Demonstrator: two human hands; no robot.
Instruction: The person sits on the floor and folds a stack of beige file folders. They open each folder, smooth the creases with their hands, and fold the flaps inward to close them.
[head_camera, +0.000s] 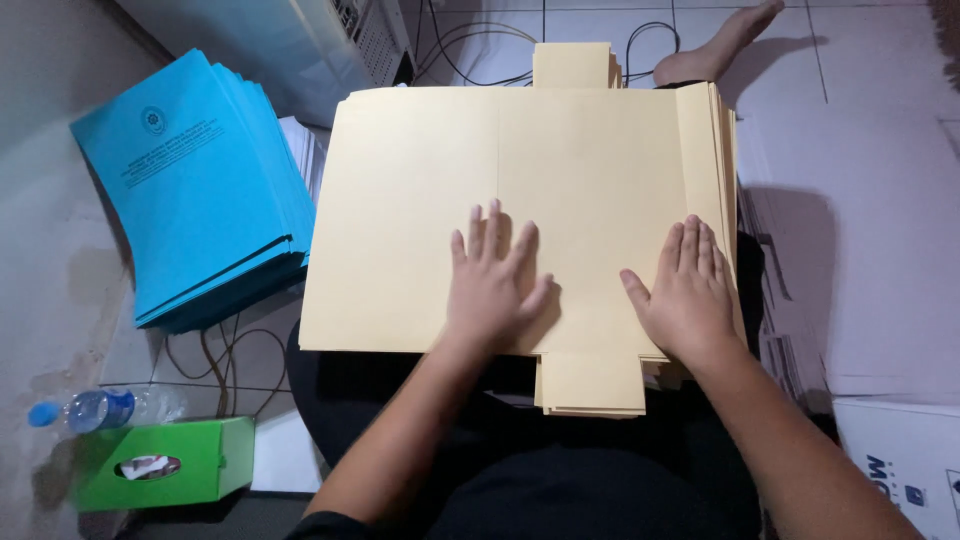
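A stack of cream cardboard folder sheets (420, 190) lies spread over my lap, with tabs sticking out at the far and near edges. My left hand (492, 282) presses flat on the middle of the top sheet, fingers apart. Flat near the stack's right edge, beside a folded flap, rests my right hand (688, 295). Neither hand grips anything.
A pile of blue folders (195, 190) lies on the floor at the left. A green tissue box (160, 462) and a plastic water bottle (90, 408) sit at the lower left. Cables (480, 50), a bare foot (722, 45) and a white box (905, 470) are around.
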